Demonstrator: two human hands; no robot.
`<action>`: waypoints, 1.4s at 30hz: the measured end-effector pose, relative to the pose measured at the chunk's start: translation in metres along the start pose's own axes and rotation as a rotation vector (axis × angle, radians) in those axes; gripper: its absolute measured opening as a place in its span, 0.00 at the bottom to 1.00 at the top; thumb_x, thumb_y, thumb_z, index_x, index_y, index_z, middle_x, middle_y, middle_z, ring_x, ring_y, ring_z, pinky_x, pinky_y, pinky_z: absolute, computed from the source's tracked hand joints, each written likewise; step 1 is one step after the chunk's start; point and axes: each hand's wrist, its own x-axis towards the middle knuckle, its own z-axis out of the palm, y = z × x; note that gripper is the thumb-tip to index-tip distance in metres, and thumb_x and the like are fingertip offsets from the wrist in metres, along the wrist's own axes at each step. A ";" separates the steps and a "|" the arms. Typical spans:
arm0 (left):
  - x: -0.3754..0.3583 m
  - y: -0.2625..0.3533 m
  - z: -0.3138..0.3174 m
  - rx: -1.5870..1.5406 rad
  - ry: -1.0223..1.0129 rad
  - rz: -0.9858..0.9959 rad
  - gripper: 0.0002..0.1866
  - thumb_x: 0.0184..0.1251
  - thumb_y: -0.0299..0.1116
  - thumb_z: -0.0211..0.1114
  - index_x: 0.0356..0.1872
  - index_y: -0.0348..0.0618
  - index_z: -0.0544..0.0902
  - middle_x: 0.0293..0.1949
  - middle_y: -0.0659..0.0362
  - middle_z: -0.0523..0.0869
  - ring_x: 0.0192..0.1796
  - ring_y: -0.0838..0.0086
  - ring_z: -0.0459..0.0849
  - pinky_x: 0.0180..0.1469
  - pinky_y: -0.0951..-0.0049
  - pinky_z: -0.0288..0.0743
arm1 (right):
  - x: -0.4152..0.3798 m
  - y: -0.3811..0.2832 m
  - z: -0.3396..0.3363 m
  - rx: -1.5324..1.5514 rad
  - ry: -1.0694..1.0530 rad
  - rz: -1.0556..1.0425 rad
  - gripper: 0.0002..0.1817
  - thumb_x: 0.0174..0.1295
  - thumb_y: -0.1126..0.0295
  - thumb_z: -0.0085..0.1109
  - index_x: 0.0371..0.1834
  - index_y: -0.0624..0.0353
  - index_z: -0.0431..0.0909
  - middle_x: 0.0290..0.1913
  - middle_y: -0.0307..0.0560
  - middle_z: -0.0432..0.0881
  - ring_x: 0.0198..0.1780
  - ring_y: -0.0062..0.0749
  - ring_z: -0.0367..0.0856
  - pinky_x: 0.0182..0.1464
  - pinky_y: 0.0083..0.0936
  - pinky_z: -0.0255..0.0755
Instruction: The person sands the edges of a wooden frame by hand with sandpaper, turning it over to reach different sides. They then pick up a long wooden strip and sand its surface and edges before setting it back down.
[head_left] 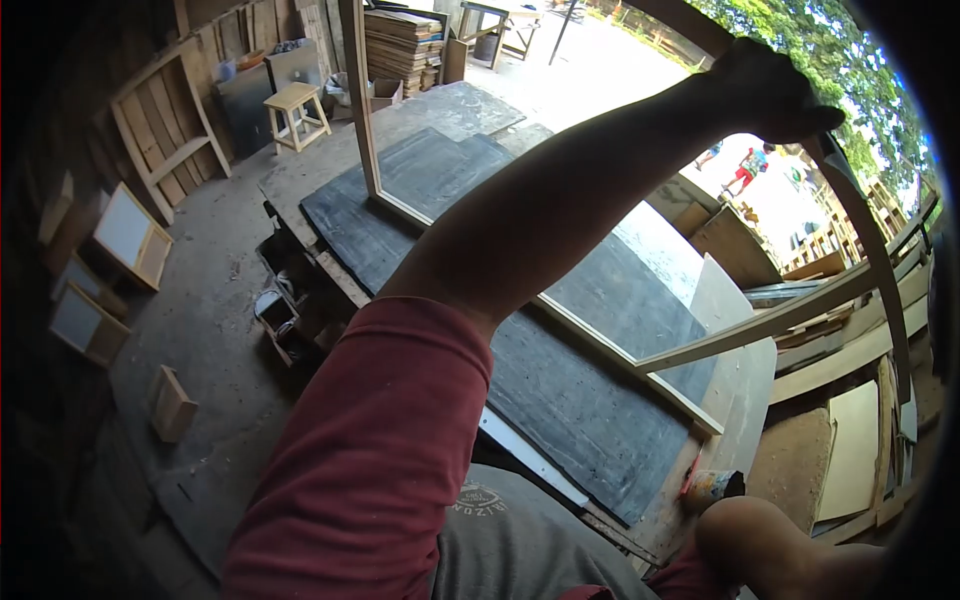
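Note:
My left hand (770,95) is raised at the upper right and closed around the top rail of a large pale wooden frame (362,120). The frame stands tilted on edge, its bottom rail (600,335) resting on a black mat (560,400) that covers the workbench. My red-sleeved left arm crosses in front of the frame's opening. Only a bare rounded part of my right arm (760,540) shows at the bottom right, and its hand is out of sight. A small tin (715,487) sits on the bench edge just above that arm.
Boards and offcuts (850,440) are piled to the right of the bench. On the dirt floor at left are a small stool (295,110), framed panels (130,235) and wooden boxes (170,400). Stacked timber (400,45) stands at the back. People (745,170) are outside in sunlight.

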 end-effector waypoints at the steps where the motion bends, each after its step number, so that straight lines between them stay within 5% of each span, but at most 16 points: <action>1: -0.002 0.001 0.002 0.011 0.003 -0.010 0.41 0.73 0.71 0.32 0.27 0.56 0.90 0.35 0.55 0.90 0.47 0.58 0.88 0.58 0.53 0.76 | 0.000 0.000 0.000 0.004 0.003 0.004 0.20 0.71 0.65 0.46 0.61 0.63 0.77 0.55 0.49 0.84 0.59 0.35 0.81 0.61 0.35 0.75; 17: 0.007 -0.005 0.018 0.027 -0.005 0.012 0.42 0.73 0.71 0.31 0.42 0.50 0.90 0.43 0.49 0.90 0.54 0.53 0.86 0.62 0.43 0.71 | -0.007 -0.004 -0.006 0.023 0.004 0.042 0.21 0.71 0.58 0.48 0.57 0.61 0.79 0.53 0.50 0.82 0.59 0.36 0.79 0.61 0.39 0.74; 42: -0.012 0.010 -0.004 0.021 -0.014 0.003 0.38 0.74 0.67 0.35 0.35 0.55 0.91 0.39 0.51 0.90 0.50 0.55 0.88 0.58 0.52 0.76 | 0.007 0.016 0.023 0.058 -0.022 -0.042 0.25 0.71 0.46 0.50 0.50 0.58 0.81 0.49 0.50 0.80 0.60 0.39 0.76 0.60 0.45 0.72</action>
